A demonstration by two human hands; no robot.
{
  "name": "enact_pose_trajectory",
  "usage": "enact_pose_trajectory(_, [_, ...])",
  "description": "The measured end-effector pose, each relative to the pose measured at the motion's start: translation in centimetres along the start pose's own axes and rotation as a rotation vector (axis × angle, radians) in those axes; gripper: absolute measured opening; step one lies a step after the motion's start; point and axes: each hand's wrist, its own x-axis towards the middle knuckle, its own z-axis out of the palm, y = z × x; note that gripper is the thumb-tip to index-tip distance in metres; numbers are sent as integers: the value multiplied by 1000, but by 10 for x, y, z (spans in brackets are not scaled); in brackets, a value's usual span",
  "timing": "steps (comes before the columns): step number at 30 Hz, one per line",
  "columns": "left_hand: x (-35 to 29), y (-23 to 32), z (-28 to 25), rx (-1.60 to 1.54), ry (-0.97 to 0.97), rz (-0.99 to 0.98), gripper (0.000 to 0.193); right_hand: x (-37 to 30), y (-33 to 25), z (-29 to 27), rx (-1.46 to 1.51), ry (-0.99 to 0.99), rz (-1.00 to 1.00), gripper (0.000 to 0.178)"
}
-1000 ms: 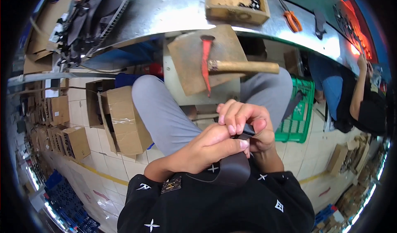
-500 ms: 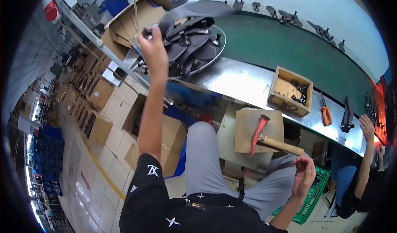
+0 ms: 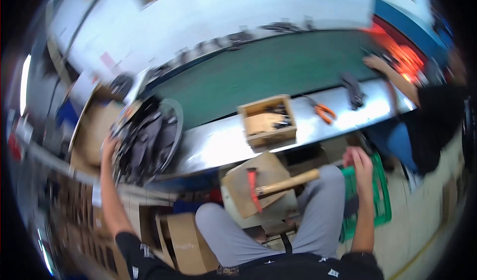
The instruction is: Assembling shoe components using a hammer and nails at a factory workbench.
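Observation:
My left hand [image 3: 110, 146] is at the left edge of a heap of dark grey flat pieces [image 3: 149, 138] in a round, pale-rimmed container [image 3: 176, 123]. Motion blurs its fingers, so I cannot tell whether they hold a piece. My right hand [image 3: 359, 161] is raised above the green plastic crate [image 3: 381, 195], fingers loosely bent and apart, with nothing visible in it. Between my knees, a hammer with a red head [image 3: 253, 189] and wooden handle [image 3: 293, 181] lies across a tan block [image 3: 239, 180].
A wooden box [image 3: 267, 121] of small black parts sits on the metal bench edge [image 3: 213, 143]. Orange-handled pliers [image 3: 324, 113] and a dark piece [image 3: 353, 91] lie rightward. Beyond runs a green belt [image 3: 238, 79]. A co-worker's arm [image 3: 397, 81] reaches over it. Cardboard boxes [image 3: 186, 240] stand lower left.
The view has swung to the right and blurred. My left hand has come down to the side of the heap; the dark piece swept above it no longer shows there. My right hand remains raised.

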Motion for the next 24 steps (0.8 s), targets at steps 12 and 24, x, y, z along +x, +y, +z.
enact_pose_trajectory(12, [-53, 110, 117, 727, 154, -91, 56, 250, 40, -104, -1118, 295, -264, 62])
enact_pose_trajectory(24, [-217, 507, 141, -3, -268, 567, 76, 88, -112, 63, 22, 71, -393, 27])
